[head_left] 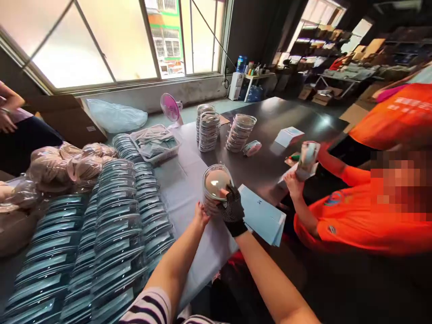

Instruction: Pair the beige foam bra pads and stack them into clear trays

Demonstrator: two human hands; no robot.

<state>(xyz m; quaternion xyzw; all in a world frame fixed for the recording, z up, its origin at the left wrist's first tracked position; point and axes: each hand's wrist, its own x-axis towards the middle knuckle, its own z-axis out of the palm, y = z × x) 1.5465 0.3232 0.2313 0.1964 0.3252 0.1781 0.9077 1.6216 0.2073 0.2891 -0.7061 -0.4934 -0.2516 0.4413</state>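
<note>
Grasping a short stack of clear oval packs between both hands, with the bare left hand at the lower left side and the black-gloved right hand around the right, tips over the top rim. Positioned above the white table cover, just left of the blue sheets; cannot tell whether touching the cover.

My left hand is partly behind the clear packs I hold, so I can't see all of it. My right hand covers one side of them. The mark on the blue card is too small to read. The bottom edge cuts off the long piles and my striped sleeve. The far shelves look blurry.
</note>
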